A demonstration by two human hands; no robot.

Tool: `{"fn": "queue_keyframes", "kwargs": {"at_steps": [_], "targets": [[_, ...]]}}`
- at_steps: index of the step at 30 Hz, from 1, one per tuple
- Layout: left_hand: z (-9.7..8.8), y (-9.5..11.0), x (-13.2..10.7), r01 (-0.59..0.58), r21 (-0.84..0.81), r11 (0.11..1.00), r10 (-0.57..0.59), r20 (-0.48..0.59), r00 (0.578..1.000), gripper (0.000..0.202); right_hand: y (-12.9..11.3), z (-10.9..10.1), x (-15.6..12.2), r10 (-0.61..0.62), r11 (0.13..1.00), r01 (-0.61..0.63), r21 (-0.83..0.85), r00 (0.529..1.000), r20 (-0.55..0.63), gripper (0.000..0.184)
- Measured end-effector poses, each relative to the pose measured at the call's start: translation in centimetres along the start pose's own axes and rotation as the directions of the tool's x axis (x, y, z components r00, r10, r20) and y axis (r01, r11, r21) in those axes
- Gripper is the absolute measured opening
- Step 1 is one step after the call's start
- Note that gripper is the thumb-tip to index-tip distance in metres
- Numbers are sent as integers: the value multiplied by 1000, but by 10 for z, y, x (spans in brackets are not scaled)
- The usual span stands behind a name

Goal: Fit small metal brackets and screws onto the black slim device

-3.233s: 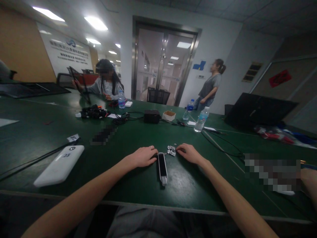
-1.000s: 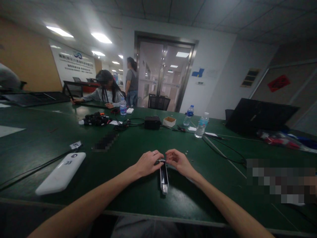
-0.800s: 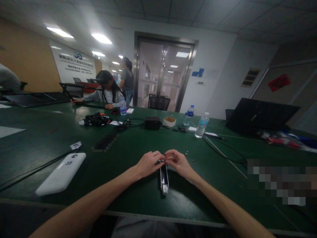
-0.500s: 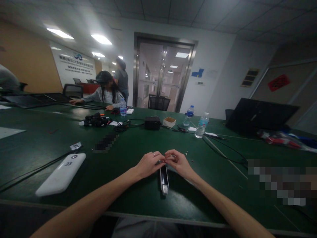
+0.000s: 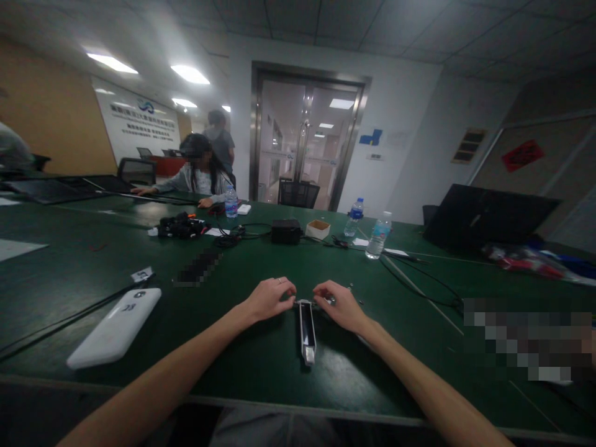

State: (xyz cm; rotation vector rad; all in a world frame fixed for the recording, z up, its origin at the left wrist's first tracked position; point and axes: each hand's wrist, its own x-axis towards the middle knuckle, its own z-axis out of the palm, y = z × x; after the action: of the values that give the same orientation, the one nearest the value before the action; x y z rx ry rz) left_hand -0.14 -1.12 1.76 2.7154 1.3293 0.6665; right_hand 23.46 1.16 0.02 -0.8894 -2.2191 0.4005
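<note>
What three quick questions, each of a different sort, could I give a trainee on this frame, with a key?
1. Multiple choice. Which thing has its far end between the left hand and the right hand?
a) a red wall sign
b) a narrow white-edged piece with a dark middle
c) a black chair

2. True or false. The white oblong object lies to the left of the left hand.

3. Count. How many plastic bottles stand on the green table?

Key: 1. b; 2. true; 3. three.
</note>
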Motion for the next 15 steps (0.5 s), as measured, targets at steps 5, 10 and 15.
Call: {"fn": "queue_keyframes", "kwargs": {"at_steps": [5,10,15], "targets": [[-3,-7,1,68,-29,997,-63,134,989,18,8,-7,0,10,994,5,-109,991,135,12],[-3,-4,1,82,-47,996,-71,205,976,18,7,-6,-1,9,990,21,-137,977,215,13],[-2,-5,1,116,-100,988,-91,228,969,19,5,-6,-1,6,991,23,-130,975,223,10]]}}
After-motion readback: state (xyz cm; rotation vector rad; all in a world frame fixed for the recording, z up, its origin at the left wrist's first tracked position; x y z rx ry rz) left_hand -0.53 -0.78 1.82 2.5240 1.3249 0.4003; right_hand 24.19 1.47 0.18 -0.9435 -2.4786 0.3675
